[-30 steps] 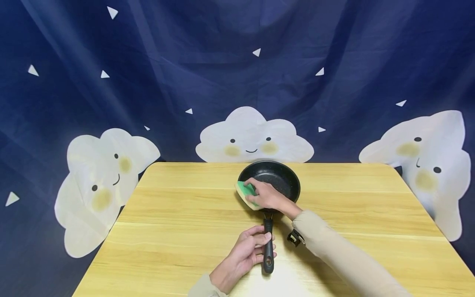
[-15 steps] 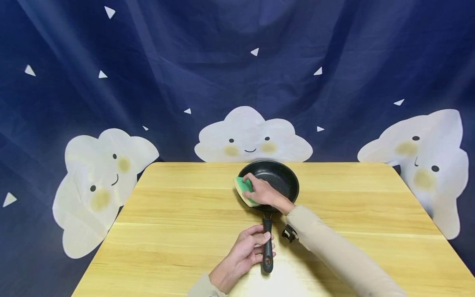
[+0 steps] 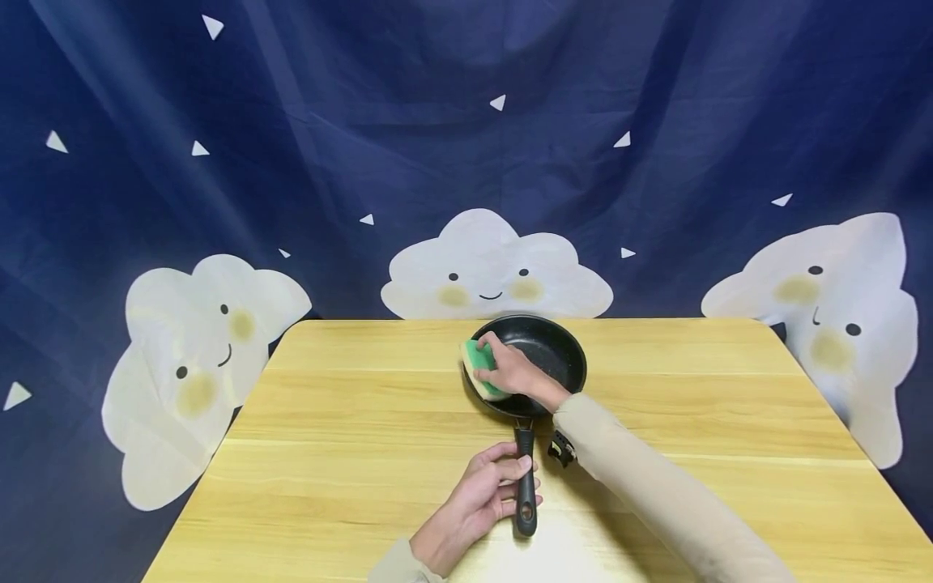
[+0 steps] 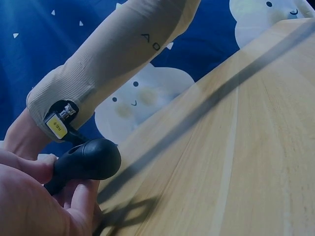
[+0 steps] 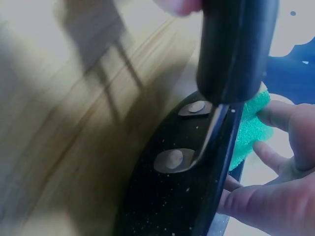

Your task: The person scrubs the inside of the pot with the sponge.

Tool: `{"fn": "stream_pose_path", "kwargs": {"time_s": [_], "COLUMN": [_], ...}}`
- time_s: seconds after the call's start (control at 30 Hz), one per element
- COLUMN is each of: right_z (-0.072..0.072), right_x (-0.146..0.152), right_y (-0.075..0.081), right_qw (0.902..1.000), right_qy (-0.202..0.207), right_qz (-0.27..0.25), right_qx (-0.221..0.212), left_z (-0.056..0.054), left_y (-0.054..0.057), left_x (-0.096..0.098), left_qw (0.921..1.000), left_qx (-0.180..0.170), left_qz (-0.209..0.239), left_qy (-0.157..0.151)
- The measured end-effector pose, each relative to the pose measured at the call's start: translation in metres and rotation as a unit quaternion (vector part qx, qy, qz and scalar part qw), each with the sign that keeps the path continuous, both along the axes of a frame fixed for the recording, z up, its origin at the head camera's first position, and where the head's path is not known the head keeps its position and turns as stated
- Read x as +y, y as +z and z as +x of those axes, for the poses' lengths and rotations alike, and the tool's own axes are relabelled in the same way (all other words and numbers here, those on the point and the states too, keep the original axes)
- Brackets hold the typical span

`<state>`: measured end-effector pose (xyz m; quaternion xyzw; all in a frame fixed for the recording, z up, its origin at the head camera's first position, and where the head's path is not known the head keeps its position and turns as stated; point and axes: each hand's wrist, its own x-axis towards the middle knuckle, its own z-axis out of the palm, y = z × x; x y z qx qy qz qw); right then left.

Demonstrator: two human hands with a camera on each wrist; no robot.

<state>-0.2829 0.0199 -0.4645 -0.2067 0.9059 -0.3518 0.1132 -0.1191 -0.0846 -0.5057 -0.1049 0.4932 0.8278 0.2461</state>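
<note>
A black frying pan [image 3: 550,348] with pale specks is held over the table, its handle [image 3: 526,486] toward me. My left hand [image 3: 477,495] grips that handle, thumb on top and fingers beneath; the left wrist view shows the rounded handle end [image 4: 96,160] past the thumb. With my right hand [image 3: 513,368] I pinch a green and cream sponge [image 3: 481,368] at the pan's left rim. The right wrist view catches the pan's outer side [image 5: 172,196], two rivets, and the green scouring face [image 5: 251,130] under the fingers. The sponge hides part of the rim.
The wooden table [image 3: 350,405] stretches out on both sides of the pan. Behind it hangs a dark blue curtain [image 3: 437,121] with cloud faces and white triangles. A small black device [image 3: 561,448] is strapped at my right sleeve [image 3: 641,478].
My right hand and the sponge have slid a little away from me along the pan's left rim. The left hand and the handle stay almost where they were.
</note>
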Motion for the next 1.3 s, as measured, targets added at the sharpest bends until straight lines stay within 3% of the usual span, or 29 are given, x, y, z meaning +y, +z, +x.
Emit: {"fn": "stream_pose_path", "kwargs": {"time_s": [0.33, 0.53, 1.3], "right_z": [-0.004, -0.005, -0.013], "right_x": [-0.003, -0.007, -0.010], "right_y": [0.000, 0.000, -0.006], "right_qw": [0.9990, 0.9985, 0.9936], "right_qy": [-0.017, -0.042, -0.096], "right_qz": [-0.030, -0.019, 0.054], "right_qx": [-0.028, -0.030, 0.025], "left_z": [0.001, 0.002, 0.002], "left_y": [0.000, -0.001, 0.000], "left_x": [0.001, 0.001, 0.003], "left_qw": [1.0000, 0.9999, 0.9998], "left_qx": [-0.004, -0.007, -0.004], "left_qz": [-0.001, -0.006, -0.009], "left_qy": [-0.001, 0.006, 0.015]}}
